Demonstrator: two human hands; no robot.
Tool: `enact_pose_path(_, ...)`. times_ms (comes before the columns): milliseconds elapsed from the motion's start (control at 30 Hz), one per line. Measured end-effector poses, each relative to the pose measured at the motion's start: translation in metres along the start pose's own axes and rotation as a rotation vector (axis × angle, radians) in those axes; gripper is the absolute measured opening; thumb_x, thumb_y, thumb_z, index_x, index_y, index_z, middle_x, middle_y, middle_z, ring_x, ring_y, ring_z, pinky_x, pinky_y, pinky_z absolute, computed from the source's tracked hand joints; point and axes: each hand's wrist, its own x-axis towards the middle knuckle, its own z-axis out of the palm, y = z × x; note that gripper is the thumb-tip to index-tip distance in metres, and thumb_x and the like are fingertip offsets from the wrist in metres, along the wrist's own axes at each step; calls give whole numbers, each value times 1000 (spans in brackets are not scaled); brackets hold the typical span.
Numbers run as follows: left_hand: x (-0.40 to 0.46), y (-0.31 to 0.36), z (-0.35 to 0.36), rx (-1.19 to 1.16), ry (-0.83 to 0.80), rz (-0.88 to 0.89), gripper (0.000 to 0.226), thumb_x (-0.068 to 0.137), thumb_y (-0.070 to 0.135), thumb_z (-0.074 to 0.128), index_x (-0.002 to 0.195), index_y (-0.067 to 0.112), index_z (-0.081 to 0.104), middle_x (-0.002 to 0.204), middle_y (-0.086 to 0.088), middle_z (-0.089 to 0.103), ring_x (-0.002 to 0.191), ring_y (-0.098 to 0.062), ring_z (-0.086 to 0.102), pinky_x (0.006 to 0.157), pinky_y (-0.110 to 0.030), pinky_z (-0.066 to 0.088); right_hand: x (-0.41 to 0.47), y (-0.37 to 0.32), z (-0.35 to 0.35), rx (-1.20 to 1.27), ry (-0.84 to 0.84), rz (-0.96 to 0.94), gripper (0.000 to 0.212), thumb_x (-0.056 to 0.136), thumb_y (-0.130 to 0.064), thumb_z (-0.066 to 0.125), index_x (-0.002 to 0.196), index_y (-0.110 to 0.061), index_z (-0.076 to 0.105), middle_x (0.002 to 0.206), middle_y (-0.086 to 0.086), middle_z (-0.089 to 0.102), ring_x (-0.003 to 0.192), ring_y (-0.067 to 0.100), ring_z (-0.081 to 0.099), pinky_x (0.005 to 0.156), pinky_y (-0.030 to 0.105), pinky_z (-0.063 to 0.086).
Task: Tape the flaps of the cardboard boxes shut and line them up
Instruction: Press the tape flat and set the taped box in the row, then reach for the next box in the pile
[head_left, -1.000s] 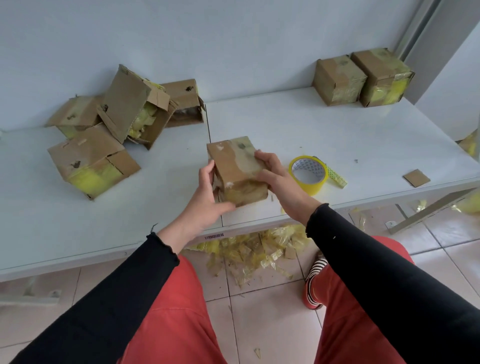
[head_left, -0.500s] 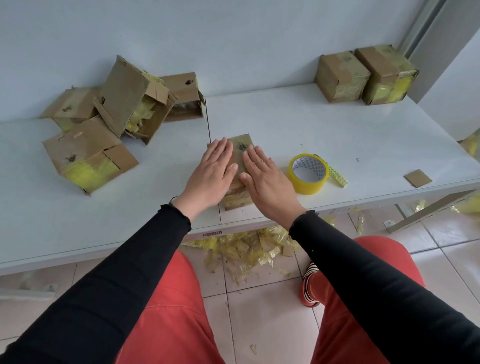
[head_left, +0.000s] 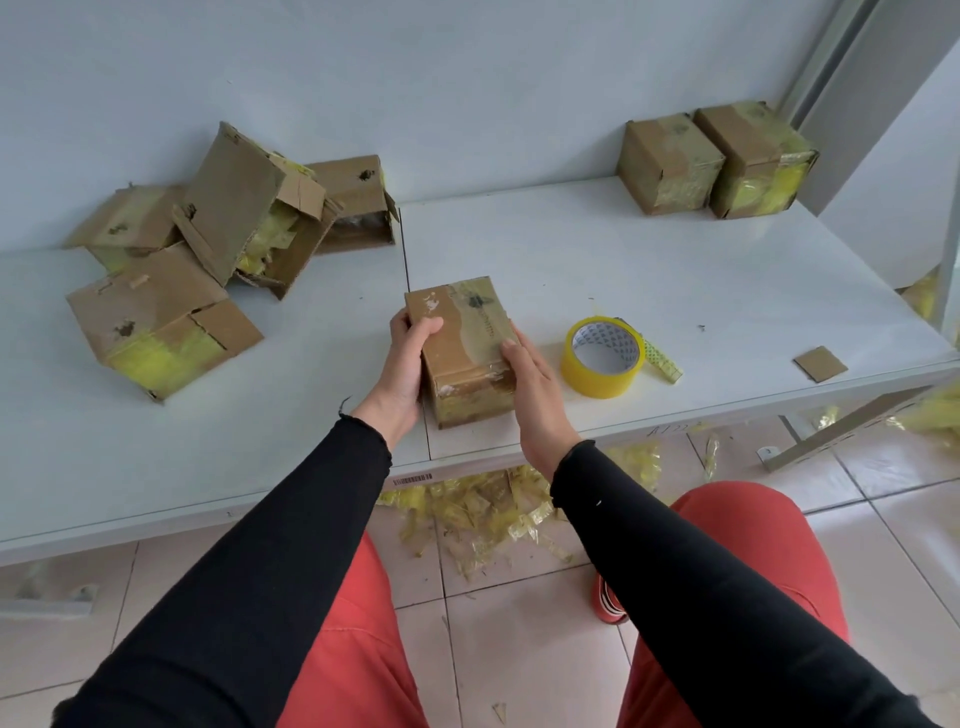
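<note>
At frame centre, both hands grip a taped cardboard box standing on the white counter: left hand, right hand. Its printing is unreadable. A yellow tape roll lies just right.

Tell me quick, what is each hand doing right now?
Left hand: closed around the left side of the box on the table.
Right hand: pressed against the box's right side, gripping it too.

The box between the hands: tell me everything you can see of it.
The box is small brown worn cardboard, flaps closed, glossy clear tape across its top and near face. It rests on the white table near the front edge, left of the tape roll. The left hand and right hand grip its sides.
</note>
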Motion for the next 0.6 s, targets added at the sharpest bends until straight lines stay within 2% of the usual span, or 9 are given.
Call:
enact_pose_path(133, 2, 2, -4, 81, -23, 36, 58, 83, 46, 70, 132, 25, 47, 123, 0, 69, 116, -22, 66, 86, -33, 54, 1, -6, -3, -42, -12, 20, 46, 107, -27, 45, 153, -23, 46, 141, -9, 64, 130, 6, 58, 113, 33, 44)
enact_pose_path(167, 3, 2, -5, 111, -14, 46, 63, 83, 48, 70, 137, 26, 46, 129, 2, 67, 122, -21, 64, 91, -33, 53, 1, -7, -3, -58, -11, 38, 48, 107, -31, 48, 155, -23, 43, 143, -9, 61, 132, 5, 56, 115, 32, 42)
enact_pose_path(233, 2, 3, -6, 146, 36, 40, 83, 81, 53, 74, 151, 29, 35, 150, 1, 53, 136, -20, 54, 111, -41, 45, -2, -8, -4, -88, 34, 71, 55, 104, -42, 56, 153, -21, 44, 146, -7, 59, 133, 6, 54, 117, 34, 40)
enact_pose_path(267, 0, 5, -5, 154, 89, 8, 91, 77, 56, 76, 152, 29, 32, 154, -1, 47, 139, -21, 50, 117, -45, 39, -4, -8, -4, -99, 70, 84, 56, 101, -47, 60, 148, -19, 48, 142, -5, 60, 130, 6, 56, 114, 35, 42)
enact_pose_path(300, -2, 8, -4, 150, 139, -27, 92, 72, 57, 79, 148, 27, 35, 150, -2, 50, 136, -22, 53, 118, -48, 38, -7, -9, -5, -104, 96, 93, 53, 98, -50, 63, 140, -19, 53, 135, -4, 64, 122, 4, 60, 107, 32, 46)
enact_pose_path(367, -3, 13, 0, 108, 169, -48, 75, 71, 53, 82, 130, 23, 47, 133, -2, 64, 123, -21, 62, 114, -49, 44, -10, -15, -4, -97, 96, 90, 40, 96, -48, 66, 124, -20, 58, 120, -4, 69, 102, -4, 66, 91, 24, 47)
enact_pose_path(433, -3, 21, 9, 61, 141, 7, 56, 81, 45, 81, 122, 24, 50, 126, -2, 69, 117, -21, 67, 110, -50, 49, -5, -25, -3, -94, 88, 33, 29, 99, -36, 66, 121, -20, 59, 119, 1, 70, 98, -1, 67, 88, 24, 50)
enact_pose_path(533, 4, 43, 31, 4, 55, 120, 44, 95, 33, 73, 131, 22, 51, 123, 0, 72, 111, -15, 71, 97, -40, 57, 11, -49, -9, -140, 110, -91, 25, 101, -24, 64, 124, -17, 58, 121, 7, 69, 101, 6, 67, 86, 20, 53)
enact_pose_path(600, 15, 59, 50, 51, -33, 168, 44, 100, 29, 67, 141, 24, 52, 128, 5, 70, 112, -8, 70, 96, -34, 56, 26, -66, -21, -184, 136, -156, 25, 101, -22, 63, 125, -16, 59, 121, 6, 69, 99, 5, 66, 82, 16, 50)
